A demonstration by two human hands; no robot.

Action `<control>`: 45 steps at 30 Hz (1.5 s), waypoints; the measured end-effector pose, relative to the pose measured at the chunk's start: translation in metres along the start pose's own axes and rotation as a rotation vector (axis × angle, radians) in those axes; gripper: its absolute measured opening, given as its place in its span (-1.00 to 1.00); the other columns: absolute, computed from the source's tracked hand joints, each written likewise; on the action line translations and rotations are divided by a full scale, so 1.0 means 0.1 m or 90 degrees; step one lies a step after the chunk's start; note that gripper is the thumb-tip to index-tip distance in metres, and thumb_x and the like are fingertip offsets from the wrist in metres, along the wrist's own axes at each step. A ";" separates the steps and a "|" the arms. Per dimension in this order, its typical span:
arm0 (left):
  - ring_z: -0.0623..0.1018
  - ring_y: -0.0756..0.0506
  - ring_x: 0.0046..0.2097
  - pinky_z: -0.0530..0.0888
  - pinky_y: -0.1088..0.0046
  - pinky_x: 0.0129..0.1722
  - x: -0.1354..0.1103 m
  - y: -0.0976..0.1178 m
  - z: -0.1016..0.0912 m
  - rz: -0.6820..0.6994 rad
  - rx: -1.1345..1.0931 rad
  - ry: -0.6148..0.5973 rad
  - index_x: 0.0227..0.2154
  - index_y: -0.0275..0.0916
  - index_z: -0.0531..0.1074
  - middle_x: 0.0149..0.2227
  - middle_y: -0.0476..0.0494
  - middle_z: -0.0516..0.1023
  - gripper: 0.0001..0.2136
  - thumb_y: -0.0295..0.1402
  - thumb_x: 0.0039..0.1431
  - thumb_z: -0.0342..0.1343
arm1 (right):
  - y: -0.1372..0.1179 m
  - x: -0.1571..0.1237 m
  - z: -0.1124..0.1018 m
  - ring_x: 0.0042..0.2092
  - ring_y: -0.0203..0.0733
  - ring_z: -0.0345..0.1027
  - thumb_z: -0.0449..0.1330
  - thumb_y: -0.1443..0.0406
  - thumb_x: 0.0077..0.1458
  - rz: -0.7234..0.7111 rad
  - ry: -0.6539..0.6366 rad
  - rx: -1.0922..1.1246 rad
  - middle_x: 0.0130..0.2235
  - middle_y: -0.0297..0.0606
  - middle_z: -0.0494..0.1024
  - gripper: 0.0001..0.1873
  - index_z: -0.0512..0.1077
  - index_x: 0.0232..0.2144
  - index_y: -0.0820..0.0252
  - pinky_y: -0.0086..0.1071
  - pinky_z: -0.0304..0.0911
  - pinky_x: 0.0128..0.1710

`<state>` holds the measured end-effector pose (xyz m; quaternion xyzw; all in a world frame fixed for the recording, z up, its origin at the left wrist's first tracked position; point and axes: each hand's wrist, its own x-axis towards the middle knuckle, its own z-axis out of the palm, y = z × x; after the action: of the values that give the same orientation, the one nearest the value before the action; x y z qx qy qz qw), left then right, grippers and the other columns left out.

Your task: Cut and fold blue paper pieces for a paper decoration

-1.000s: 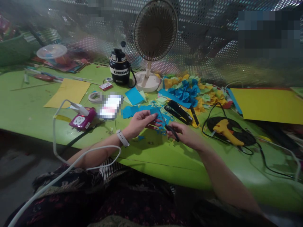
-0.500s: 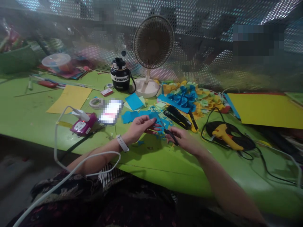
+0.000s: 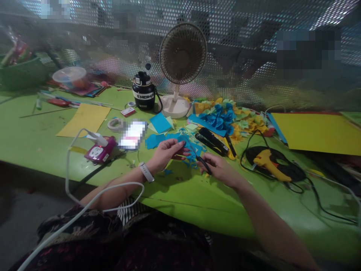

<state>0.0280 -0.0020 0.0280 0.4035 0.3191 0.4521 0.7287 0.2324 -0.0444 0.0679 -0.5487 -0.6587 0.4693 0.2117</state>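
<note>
My right hand is closed around the handles of black scissors, whose blades point up and left toward my other hand. Thumb and fingers of my left hand are pinched at a small piece of blue paper; its outline blends with the blue paper behind, so its shape is hard to make out. Cut blue paper pieces lie just beyond the left hand. Small blue and green scraps are scattered beneath the blades. A black stapler rests beyond the right hand.
A purple power adapter, a lit phone and a tape roll lie to the left. Behind stand a black bottle, a fan and crumpled paper flowers. A yellow glue gun with its cord is at right.
The view has shifted slightly. Both hands keep nearly the same place and grip, with the scissors tilted a little differently at the blue paper.
</note>
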 end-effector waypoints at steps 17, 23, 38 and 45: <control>0.69 -0.14 -0.31 0.59 0.41 -0.33 0.00 0.03 0.01 0.001 0.005 0.027 -0.41 -0.30 0.34 -0.40 -0.20 0.66 -0.53 -0.04 -0.13 0.42 | 0.06 0.02 0.04 -0.47 -0.26 0.25 0.23 -0.25 -0.11 0.005 0.034 0.013 -0.53 -0.34 0.44 -0.41 0.33 -0.49 0.14 -0.37 0.12 -0.47; 0.68 -0.14 -0.33 0.58 0.43 -0.34 0.00 0.05 0.01 0.003 0.019 0.028 -0.41 -0.32 0.37 -0.41 -0.22 0.66 -0.52 -0.04 -0.15 0.42 | 0.05 0.01 0.04 -0.47 -0.26 0.26 0.24 -0.26 -0.13 0.013 0.027 0.012 -0.53 -0.34 0.45 -0.40 0.34 -0.49 0.15 -0.37 0.12 -0.47; 0.68 -0.12 -0.35 0.57 0.45 -0.38 0.01 0.03 0.00 0.011 0.035 0.046 -0.39 -0.32 0.41 -0.45 -0.13 0.62 -0.54 -0.05 -0.14 0.42 | 0.03 0.02 0.06 -0.47 -0.24 0.32 0.28 -0.22 -0.14 0.003 0.042 0.013 -0.54 -0.34 0.48 -0.43 0.35 -0.51 0.15 -0.36 0.19 -0.47; 0.65 -0.07 -0.39 0.58 0.46 -0.39 0.01 0.03 0.00 0.009 0.019 0.044 -0.39 -0.34 0.44 -0.45 -0.10 0.61 -0.54 -0.06 -0.16 0.43 | 0.00 0.01 0.04 -0.49 -0.27 0.25 0.26 -0.23 -0.13 0.013 0.039 -0.001 -0.55 -0.34 0.46 -0.43 0.34 -0.52 0.14 -0.37 0.13 -0.48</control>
<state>0.0273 -0.0004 0.0305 0.4005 0.3481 0.4659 0.7081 0.2289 -0.0454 0.0656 -0.5700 -0.6465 0.4539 0.2263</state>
